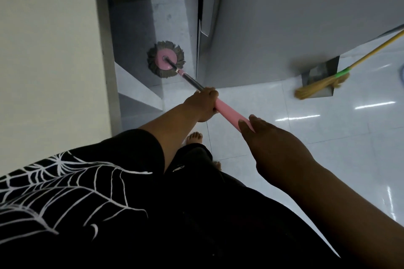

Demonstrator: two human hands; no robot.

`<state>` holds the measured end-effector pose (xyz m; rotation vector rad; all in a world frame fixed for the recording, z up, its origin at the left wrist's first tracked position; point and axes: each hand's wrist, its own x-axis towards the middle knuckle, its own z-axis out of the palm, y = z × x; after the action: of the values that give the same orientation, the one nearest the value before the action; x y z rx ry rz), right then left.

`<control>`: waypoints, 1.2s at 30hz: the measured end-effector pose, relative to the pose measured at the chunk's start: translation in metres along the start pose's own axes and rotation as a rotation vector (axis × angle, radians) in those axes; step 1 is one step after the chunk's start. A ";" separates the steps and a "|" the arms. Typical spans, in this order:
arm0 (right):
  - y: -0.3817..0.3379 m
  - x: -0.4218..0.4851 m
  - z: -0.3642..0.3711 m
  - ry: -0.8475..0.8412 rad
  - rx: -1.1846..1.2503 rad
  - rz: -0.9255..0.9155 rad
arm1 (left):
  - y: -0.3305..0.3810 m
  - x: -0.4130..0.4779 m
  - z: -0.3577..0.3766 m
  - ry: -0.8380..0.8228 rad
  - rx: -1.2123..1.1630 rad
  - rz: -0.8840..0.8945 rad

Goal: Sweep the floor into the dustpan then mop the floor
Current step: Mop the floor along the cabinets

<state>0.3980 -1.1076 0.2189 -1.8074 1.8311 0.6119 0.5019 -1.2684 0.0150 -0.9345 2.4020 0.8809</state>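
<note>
Left hand wraps its fingers round the mop; right hand curls over its pink end (broom bristles touch the dustpan).

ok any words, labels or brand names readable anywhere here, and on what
No text here can be read.
On the shirt: a white spider-web print only, no words.
On the trousers: a small white mark, too small to read.
On the mop, broom and dustpan: no lettering visible.

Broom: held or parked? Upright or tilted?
Parked, tilted. The broom leans with its bristles on the dustpan; left hand and right hand both hold the mop handle.
</note>
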 end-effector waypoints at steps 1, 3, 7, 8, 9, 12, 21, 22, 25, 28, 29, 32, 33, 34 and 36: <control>0.002 0.006 -0.003 0.016 -0.004 -0.008 | -0.003 0.004 -0.004 0.004 -0.002 -0.007; 0.005 0.013 -0.007 0.041 -0.021 -0.023 | -0.007 0.009 -0.009 0.008 -0.011 -0.016; 0.014 0.013 -0.004 0.043 -0.037 -0.061 | 0.000 0.012 -0.009 -0.013 -0.013 -0.036; 0.017 0.011 0.000 0.034 -0.039 -0.075 | 0.003 0.012 -0.006 -0.027 -0.007 -0.049; 0.020 0.009 0.004 0.026 -0.046 -0.089 | 0.008 0.012 -0.002 -0.040 -0.001 -0.063; 0.035 -0.005 0.021 0.009 -0.076 -0.129 | 0.028 0.009 0.011 -0.051 0.003 -0.089; 0.124 -0.104 0.078 -0.011 -0.036 -0.219 | 0.156 -0.010 0.089 -0.022 -0.101 -0.153; 0.133 -0.117 0.082 -0.024 -0.025 -0.225 | 0.171 -0.013 0.098 -0.017 -0.111 -0.156; 0.155 -0.146 0.098 -0.060 -0.026 -0.235 | 0.204 -0.020 0.120 -0.017 -0.103 -0.136; 0.174 -0.170 0.112 -0.100 -0.044 -0.235 | 0.230 -0.026 0.138 -0.006 -0.120 -0.132; 0.179 -0.175 0.114 -0.126 -0.083 -0.234 | 0.235 -0.028 0.142 0.003 -0.132 -0.135; 0.181 -0.185 0.114 -0.127 -0.105 -0.224 | 0.245 -0.034 0.147 0.017 -0.145 -0.133; 0.179 -0.186 0.113 -0.104 -0.128 -0.235 | 0.246 -0.035 0.147 0.018 -0.146 -0.133; 0.176 -0.186 0.112 -0.078 -0.136 -0.252 | 0.244 -0.037 0.145 0.024 -0.147 -0.134; 0.168 -0.183 0.108 -0.042 -0.112 -0.271 | 0.239 -0.041 0.142 0.039 -0.149 -0.133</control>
<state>0.2337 -0.8943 0.2454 -2.0539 1.5155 0.6533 0.3809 -1.0157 0.0342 -1.1633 2.3003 1.0095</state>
